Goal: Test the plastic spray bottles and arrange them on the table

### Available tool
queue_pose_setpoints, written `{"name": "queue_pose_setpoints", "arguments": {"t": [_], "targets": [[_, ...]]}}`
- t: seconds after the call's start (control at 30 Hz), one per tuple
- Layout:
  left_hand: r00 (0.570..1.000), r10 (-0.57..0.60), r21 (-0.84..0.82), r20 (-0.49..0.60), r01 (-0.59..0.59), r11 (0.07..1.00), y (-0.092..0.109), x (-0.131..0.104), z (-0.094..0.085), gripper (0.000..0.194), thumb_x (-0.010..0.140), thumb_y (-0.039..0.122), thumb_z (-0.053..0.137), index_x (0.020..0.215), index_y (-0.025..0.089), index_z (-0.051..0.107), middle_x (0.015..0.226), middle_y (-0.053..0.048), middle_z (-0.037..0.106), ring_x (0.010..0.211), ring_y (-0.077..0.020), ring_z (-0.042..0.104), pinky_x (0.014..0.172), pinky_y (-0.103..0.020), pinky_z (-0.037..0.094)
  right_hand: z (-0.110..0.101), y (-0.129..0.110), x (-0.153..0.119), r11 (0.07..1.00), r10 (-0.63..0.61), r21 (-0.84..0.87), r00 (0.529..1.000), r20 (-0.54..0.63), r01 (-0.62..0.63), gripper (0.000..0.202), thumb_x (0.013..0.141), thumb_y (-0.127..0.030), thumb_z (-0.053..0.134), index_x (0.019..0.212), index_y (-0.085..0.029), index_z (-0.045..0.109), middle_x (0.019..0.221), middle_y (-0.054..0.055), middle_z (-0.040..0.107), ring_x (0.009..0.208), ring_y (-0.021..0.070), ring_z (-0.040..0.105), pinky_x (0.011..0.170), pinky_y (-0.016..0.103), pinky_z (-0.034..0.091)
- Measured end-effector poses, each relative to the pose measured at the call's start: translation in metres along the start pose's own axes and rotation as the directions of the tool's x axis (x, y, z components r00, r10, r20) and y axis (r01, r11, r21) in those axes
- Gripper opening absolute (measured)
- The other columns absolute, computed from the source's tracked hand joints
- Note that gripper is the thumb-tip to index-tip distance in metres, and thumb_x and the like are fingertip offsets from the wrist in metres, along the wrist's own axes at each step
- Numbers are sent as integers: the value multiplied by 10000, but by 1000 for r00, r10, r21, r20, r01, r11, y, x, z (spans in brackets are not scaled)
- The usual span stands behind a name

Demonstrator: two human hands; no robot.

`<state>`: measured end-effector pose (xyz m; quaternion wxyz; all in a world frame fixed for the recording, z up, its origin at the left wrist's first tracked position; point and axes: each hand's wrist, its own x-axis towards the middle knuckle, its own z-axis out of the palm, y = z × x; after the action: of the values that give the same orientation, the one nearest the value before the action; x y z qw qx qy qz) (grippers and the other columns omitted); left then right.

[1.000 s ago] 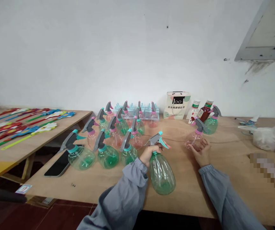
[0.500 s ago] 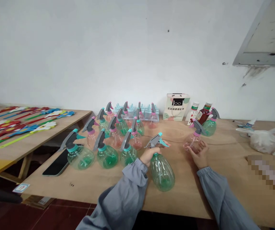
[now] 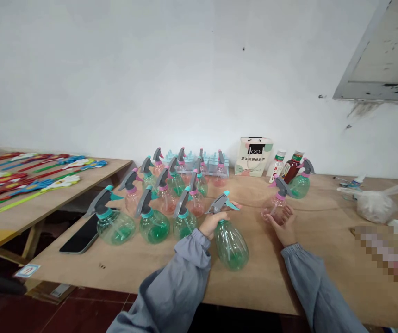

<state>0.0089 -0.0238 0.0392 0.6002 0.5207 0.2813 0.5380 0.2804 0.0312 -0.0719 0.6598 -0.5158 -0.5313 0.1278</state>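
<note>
At the bottle's neck [image 3: 221, 223], left hand [image 3: 215, 223] grips closed.

- green spray bottle [image 3: 232, 247]: clear tinted plastic, super glossy, with bright streaks down the ribbed sides
- its trigger head [image 3: 224, 203] is opaque grey and teal plastic, smooth, kinda satin
- pink spray bottle [image 3: 274, 208]: same deal, see-through shiny plastic
- sleeves [image 3: 181, 277]: matt grey-blue cloth, all soft wrinkles, gathered cuffs
- tabletop [image 3: 254, 286]: looks like plain wood board, smooth, mostly matt with a faint sheen
- phone [image 3: 80, 237]: dark, smooth, glassy face
- carrier bag [image 3: 253, 159]: stiff printed paper by the look of it
- knotted bag [image 3: 376, 206]: thin, crinkly, cloudy plastic
- wall [image 3: 115, 83]: matt paint, pretty smooth
- floor [image 3: 91, 307]: smooth dark red tiles, slightly shiny
</note>
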Motion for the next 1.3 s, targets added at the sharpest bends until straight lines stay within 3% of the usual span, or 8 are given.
{"name": "queue_pose_setpoints", "arguments": {"t": [0.2,0.37,0.47,0.7,0.83,1.03,1.17,1.3], "targets": [[984,-52,-30,-170,47,998,-7,4,-4,169,481,217,514,609,178,616,634,-28,662,723,-194,609,738,-310,446,0,4,0,1000,3,-24,1000,0,-3,934,601,-596,773,1317,-182,339,1315,185,459,1209,320,530,1007,519,465],[999,34,79,-12,-33,996,1,2,-2,289,546,206,547,787,183,704,864,-47,732,947,-231,644,922,-354,443,1,3,0,1000,-6,-14,1000,7,6,910,600,-586,770,1300,-179,355,1303,184,466,1215,323,526,1014,520,462],[997,75,126,3,-75,989,4,2,3,282,567,193,571,812,199,709,891,-35,735,979,-221,645,993,-365,416,1,4,0,1000,-1,-10,1000,7,1,902,602,-567,776,1298,-180,353,1303,186,466,1219,325,522,1010,521,462],[959,120,221,-256,-62,973,-2,4,5,140,549,216,491,601,191,619,658,-16,669,700,-180,615,705,-304,478,1,7,-1,1000,-7,5,1000,13,7,892,609,-546,786,1293,-187,340,1318,180,453,1243,312,500,1047,524,426],[958,221,439,-184,-121,890,-3,13,5,261,591,169,521,774,186,706,792,-11,708,676,-143,604,718,-280,481,1,8,-1,1000,-8,14,1000,27,8,887,607,-549,788,1288,-196,343,1303,169,459,1224,309,512,1036,528,433],[866,401,665,-298,-113,738,-17,32,3,404,677,130,591,1063,184,697,844,-23,717,685,-132,629,760,-278,500,2,8,-1,1000,-24,0,1000,8,24,882,600,-550,790,1281,-203,350,1294,161,464,1228,305,508,1040,519,435],[858,404,688,-318,-85,721,-25,35,1,398,709,281,694,1088,160,671,829,-45,718,666,-155,638,736,-307,522,2,6,-2,1000,-18,7,1000,15,17,877,599,-559,785,1275,-203,354,1284,159,476,1213,301,527,1034,504,447],[849,424,724,-314,-74,686,-22,30,3,619,602,406,820,1150,197,624,946,-69,720,834,-220,673,835,-365,526,1,8,-2,1000,-4,2,1000,29,4,890,599,-558,790,1286,-202,350,1293,159,479,1225,303,517,1039,504,439]]}}
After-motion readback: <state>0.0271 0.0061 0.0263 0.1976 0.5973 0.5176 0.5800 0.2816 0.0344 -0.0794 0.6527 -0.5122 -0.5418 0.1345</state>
